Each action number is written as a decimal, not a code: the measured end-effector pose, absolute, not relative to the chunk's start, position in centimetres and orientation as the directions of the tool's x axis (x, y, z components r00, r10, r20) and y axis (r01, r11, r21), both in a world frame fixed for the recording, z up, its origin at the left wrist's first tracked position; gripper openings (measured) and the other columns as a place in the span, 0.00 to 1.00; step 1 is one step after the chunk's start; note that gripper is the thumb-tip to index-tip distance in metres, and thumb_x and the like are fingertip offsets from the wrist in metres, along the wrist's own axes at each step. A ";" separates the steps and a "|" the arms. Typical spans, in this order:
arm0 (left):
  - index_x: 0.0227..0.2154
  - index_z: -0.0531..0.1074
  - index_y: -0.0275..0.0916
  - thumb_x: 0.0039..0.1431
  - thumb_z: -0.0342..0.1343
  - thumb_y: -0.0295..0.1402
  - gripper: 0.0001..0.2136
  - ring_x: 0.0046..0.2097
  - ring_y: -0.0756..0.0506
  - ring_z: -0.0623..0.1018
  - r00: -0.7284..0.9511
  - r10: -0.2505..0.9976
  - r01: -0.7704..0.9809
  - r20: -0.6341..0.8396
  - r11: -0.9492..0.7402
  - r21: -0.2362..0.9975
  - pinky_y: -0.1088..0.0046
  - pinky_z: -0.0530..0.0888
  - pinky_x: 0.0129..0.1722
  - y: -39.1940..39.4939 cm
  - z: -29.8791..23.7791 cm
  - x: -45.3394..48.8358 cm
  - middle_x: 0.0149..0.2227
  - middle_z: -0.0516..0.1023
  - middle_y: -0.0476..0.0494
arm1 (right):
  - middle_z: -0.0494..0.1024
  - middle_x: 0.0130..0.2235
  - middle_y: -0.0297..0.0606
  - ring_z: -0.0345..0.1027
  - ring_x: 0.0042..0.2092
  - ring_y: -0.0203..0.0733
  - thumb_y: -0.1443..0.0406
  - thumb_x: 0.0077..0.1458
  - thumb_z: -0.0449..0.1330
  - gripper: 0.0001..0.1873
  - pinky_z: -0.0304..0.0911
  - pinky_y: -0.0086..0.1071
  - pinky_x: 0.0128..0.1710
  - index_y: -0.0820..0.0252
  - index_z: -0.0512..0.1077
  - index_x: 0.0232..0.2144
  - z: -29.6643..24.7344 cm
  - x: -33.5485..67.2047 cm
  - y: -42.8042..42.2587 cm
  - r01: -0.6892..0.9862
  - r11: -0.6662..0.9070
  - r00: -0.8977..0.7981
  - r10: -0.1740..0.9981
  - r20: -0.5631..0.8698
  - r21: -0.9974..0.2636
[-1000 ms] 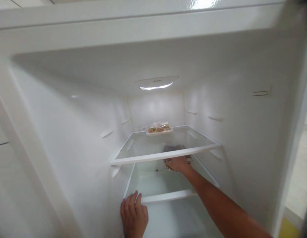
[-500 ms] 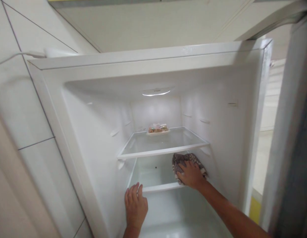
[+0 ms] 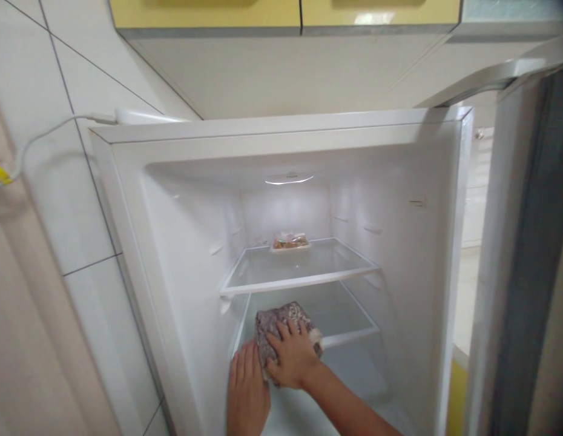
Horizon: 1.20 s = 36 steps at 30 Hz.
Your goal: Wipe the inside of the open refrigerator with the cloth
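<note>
My right hand (image 3: 293, 357) presses down on a folded grey-brown patterned cloth (image 3: 279, 321), fingers bent over its top. The cloth lies on the front left part of the lower glass shelf (image 3: 349, 337) inside an open fridge and covers some of its white front rim. Close beside it, my left hand (image 3: 248, 384) rests at the left front corner of that shelf. Its fingers are stretched out side by side, and the thumb is hidden. Above both hands is the upper glass shelf (image 3: 304, 280), with a wrapped food tray (image 3: 290, 242) at its back.
The fridge door (image 3: 513, 242) stands open on the right. Yellow cabinets (image 3: 209, 15) hang above the fridge. A tiled wall (image 3: 82, 212) is on the left, with a white cable (image 3: 49, 127) running across it. A lit lamp (image 3: 289, 180) shines under the fridge ceiling.
My right hand has slid the cloth from the right side of the lower shelf to its left, next to my left hand. My left hand stays at the corner. The view has tilted up slightly.
</note>
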<state>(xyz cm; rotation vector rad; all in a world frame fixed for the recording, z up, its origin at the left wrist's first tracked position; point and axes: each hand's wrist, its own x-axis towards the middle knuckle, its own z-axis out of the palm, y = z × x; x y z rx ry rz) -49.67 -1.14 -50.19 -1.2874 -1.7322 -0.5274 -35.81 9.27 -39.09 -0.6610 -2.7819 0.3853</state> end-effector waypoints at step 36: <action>0.71 0.35 0.35 0.57 0.51 0.23 0.43 0.67 0.29 0.65 -0.197 0.478 0.908 0.856 0.418 -0.024 0.51 0.75 0.60 -0.5 -52.8 -49.4 0.65 0.65 0.24 | 0.66 0.65 0.52 0.55 0.66 0.61 0.53 0.64 0.48 0.28 0.46 0.61 0.63 0.53 0.66 0.62 -40.6 -32.1 26.6 0.785 0.592 -0.541 0.798 0.265 -0.182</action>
